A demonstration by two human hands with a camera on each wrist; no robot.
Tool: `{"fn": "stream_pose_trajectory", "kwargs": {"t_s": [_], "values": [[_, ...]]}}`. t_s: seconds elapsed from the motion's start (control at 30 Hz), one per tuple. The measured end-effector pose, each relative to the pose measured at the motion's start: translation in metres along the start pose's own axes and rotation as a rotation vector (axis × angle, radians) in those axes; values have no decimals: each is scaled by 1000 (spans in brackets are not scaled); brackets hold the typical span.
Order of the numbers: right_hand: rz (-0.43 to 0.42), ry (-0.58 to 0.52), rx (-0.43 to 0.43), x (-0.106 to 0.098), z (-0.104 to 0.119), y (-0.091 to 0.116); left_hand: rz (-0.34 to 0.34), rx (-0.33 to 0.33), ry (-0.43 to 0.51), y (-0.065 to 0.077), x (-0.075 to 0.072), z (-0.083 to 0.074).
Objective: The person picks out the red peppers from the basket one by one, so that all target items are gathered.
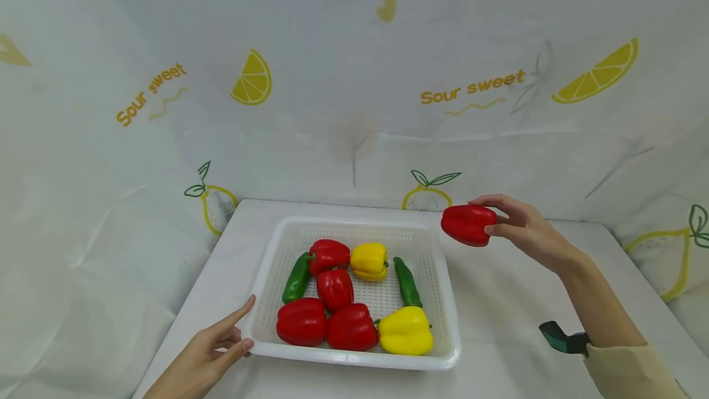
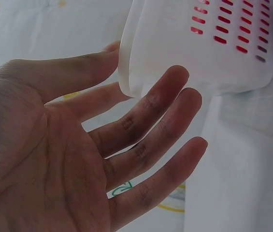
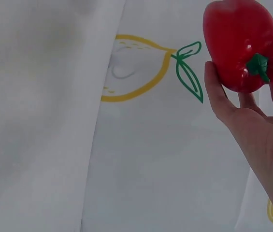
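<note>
At the right, above the tabletop, my right hand grips a red bell pepper between thumb and fingers; its green stem shows in the right wrist view, facing the palm. My left hand touches the front left corner of a white plastic basket with thumb and index finger. In the left wrist view its other fingers extend loosely beside the perforated basket wall. Inside lie several red bell peppers, two yellow bell peppers and two long green peppers.
The basket stands on a white-covered table. Behind it rises a pale sheet printed with lemons and lettering. A dark strap end sticks out at my right wrist, by the beige sleeve.
</note>
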State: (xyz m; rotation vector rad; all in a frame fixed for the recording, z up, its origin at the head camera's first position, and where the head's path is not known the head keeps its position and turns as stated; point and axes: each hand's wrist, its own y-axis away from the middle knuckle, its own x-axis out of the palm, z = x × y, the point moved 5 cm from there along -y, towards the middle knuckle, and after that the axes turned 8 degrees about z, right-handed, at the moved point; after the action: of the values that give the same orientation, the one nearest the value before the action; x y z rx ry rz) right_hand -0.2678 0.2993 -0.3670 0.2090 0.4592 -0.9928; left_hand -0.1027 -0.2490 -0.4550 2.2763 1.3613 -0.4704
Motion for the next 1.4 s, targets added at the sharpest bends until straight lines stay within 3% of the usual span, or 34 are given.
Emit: {"fn": "stream_pose_trajectory", "kwargs": {"t_s": [0.2, 0.37, 0.5, 0.67, 0.97, 1.1, 1.23, 1.4], "values": [[0, -41, -26, -4, -6, 4, -10, 46, -9, 0, 0, 0], [-8, -170, -45, -8, -17, 3, -23, 107, -26, 0, 0, -1], [-12, -275, -56, -10, -24, 2, -19, 86, -16, 1, 1, 0], [9, -302, -38, -10, -29, 2, -23, 44, 2, 0, 1, 0], [61, -247, 3, -11, -31, 3, -41, 27, 19, 0, 3, 2], [18, -116, 59, -11, -33, 5, -68, 10, 16, 0, 3, 3], [-25, 35, 106, -11, -33, 7, -126, -58, 10, 0, 4, 3], [-30, 77, 108, -12, -35, 7, -183, -94, 1, 1, 5, 0]]}}
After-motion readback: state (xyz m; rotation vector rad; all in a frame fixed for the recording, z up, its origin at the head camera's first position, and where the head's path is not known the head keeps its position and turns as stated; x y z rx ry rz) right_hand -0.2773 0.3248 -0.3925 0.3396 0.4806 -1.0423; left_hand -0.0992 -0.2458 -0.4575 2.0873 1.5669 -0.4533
